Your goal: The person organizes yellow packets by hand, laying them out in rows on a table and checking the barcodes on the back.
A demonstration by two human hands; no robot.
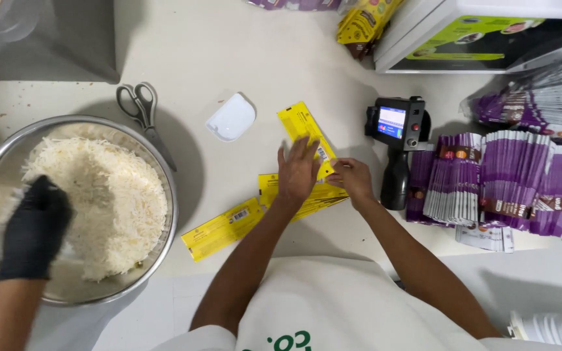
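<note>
My left hand (298, 170) lies flat, fingers spread, on a small pile of yellow pouches (274, 188) on the white table. My right hand (352, 179) pinches the right edge of the same pile. One yellow pouch (302, 123) sticks out from under my left fingers toward the back. Another yellow pouch (221, 229) lies apart at the front left.
A black handheld printer (398, 140) stands right of my hands, beside fanned purple pouches (495, 179). A white scraper (231, 118) and scissors (141, 107) lie behind. At left, another person's black-gloved hand (34, 227) is in a steel bowl (164, 214) of shredded white food.
</note>
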